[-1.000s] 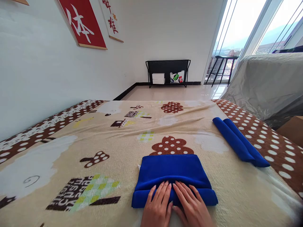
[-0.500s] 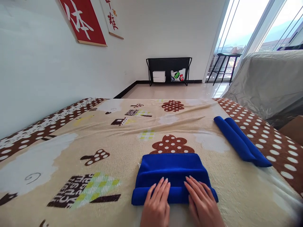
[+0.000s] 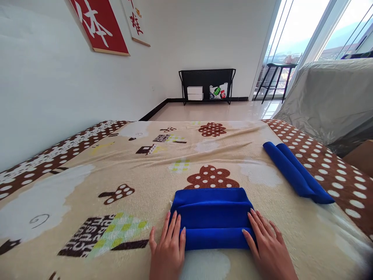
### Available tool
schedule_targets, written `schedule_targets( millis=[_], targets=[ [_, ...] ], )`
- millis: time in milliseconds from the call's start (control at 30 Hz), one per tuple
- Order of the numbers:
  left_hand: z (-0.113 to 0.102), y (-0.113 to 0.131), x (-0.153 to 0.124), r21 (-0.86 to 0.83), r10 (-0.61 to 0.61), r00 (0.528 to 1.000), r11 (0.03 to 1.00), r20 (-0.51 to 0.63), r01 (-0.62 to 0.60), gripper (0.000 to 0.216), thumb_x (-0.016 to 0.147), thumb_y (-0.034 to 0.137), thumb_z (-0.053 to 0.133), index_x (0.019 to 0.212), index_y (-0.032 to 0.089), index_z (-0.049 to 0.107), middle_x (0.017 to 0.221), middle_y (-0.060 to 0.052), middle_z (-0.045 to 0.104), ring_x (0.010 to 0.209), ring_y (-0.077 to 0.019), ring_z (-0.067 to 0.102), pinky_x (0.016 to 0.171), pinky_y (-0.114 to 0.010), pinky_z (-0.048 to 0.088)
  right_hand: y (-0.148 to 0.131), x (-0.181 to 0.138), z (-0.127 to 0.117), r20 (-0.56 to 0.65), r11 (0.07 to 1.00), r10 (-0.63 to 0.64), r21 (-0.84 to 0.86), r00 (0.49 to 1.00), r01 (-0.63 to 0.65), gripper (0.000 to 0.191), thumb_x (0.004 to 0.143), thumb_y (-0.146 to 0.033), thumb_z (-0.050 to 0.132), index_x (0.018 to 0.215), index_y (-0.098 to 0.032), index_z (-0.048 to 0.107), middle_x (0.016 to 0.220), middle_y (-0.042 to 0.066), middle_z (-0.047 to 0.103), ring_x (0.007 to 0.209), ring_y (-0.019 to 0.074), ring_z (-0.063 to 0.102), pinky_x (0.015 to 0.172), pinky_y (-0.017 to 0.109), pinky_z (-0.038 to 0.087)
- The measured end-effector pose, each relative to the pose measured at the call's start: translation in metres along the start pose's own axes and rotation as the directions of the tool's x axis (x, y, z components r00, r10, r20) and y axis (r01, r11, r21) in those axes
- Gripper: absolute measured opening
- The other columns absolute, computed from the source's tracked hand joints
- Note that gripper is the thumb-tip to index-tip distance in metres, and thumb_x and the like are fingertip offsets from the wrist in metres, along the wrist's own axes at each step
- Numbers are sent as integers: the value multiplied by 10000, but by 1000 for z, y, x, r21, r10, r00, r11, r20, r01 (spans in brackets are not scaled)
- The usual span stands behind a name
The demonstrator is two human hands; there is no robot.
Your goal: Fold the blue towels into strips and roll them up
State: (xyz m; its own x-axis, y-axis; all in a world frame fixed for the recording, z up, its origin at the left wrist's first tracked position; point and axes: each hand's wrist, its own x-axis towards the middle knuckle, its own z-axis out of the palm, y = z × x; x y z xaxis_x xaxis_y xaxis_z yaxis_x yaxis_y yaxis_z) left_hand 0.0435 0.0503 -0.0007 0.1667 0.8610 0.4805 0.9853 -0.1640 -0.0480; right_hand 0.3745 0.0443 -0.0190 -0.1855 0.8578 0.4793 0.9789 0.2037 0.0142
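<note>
A blue towel (image 3: 214, 216) lies in front of me on the bed, its near edge rolled into a thick fold and its far part flat with a crease across it. At the left end of the roll rests my left hand (image 3: 169, 241), fingers stretched out and touching the towel. My right hand (image 3: 266, 239) lies at the opposite end, its fingers spread over the side edge and the thumb on the roll. A second blue towel (image 3: 297, 171), rolled up from two sides, lies further off to the right, apart from both hands.
A beige patterned blanket (image 3: 140, 175) with brown dotted borders covers the bed. Beyond its far edge stands a black rack (image 3: 206, 79) holding white boxes. A plastic-covered piece of furniture (image 3: 335, 93) stands to the right, near a black stool (image 3: 279, 70) by the window.
Both hands have moved apart, from the middle of the roll out to its two ends. The near fold now shows between them. The second towel stays in place.
</note>
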Motion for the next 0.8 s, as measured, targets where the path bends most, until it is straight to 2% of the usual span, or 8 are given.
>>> schedule_targets(
  millis=[67,167,267,433,533,600,667,800],
  targets=[
    [-1,18,7,-31,68,998,997,2,-68,406,978,215,407,1331,199,607,1382,-72,621,1277,-261,571,1144,-541,273,-16,11,-4,5,999,-30,19,1000,30,479,972,-404,451,1343,-132,585,1466,133,507,1342,321,500,1108,542,331],
    [-2,57,25,-179,254,964,955,75,-238,431,962,194,414,1358,170,583,1382,-62,624,1263,-207,589,1040,-389,444,-48,37,-9,91,966,-229,145,969,214,436,953,-212,424,1356,-169,586,1444,84,539,1331,226,523,1107,416,396],
    [-2,78,43,-283,302,944,924,134,-256,448,975,248,416,1397,172,543,1434,-58,578,1294,-204,566,1035,-379,469,-60,55,-8,191,916,-340,288,921,279,466,980,-230,398,1431,-199,511,1458,41,526,1334,176,518,1088,361,441],
    [3,37,36,-131,103,982,988,158,-82,488,1003,372,415,1452,192,475,1483,-71,517,1312,-246,552,1026,-473,467,-12,42,4,237,970,-89,243,967,30,552,1014,-458,389,1498,-194,413,1519,62,447,1408,222,427,1143,459,389],
    [5,15,22,-37,-17,992,999,124,22,486,1002,364,405,1437,166,494,1471,-109,525,1296,-269,564,1028,-515,445,10,29,10,180,987,-39,162,983,9,553,1007,-449,409,1483,-170,436,1511,90,456,1406,251,430,1163,508,344],
    [4,19,21,-39,18,993,999,114,-14,458,995,305,402,1408,152,529,1455,-124,542,1299,-280,562,1053,-535,413,6,29,10,156,991,-53,133,986,32,499,999,-359,419,1447,-151,489,1496,113,472,1403,273,432,1177,545,297],
    [2,34,30,-101,141,982,987,124,-129,453,979,226,400,1408,157,529,1444,-116,558,1310,-261,554,1073,-504,406,-9,39,7,179,982,-116,171,977,85,474,972,-225,403,1427,-152,516,1495,111,474,1411,263,421,1184,531,288],
    [4,62,63,-277,361,917,910,170,-307,492,988,228,386,1476,239,442,1509,-40,497,1366,-183,494,1089,-364,425,-39,71,3,295,898,-305,406,905,170,568,923,-175,436,1486,-248,440,1530,24,434,1422,161,400,1181,372,332]
  ],
)
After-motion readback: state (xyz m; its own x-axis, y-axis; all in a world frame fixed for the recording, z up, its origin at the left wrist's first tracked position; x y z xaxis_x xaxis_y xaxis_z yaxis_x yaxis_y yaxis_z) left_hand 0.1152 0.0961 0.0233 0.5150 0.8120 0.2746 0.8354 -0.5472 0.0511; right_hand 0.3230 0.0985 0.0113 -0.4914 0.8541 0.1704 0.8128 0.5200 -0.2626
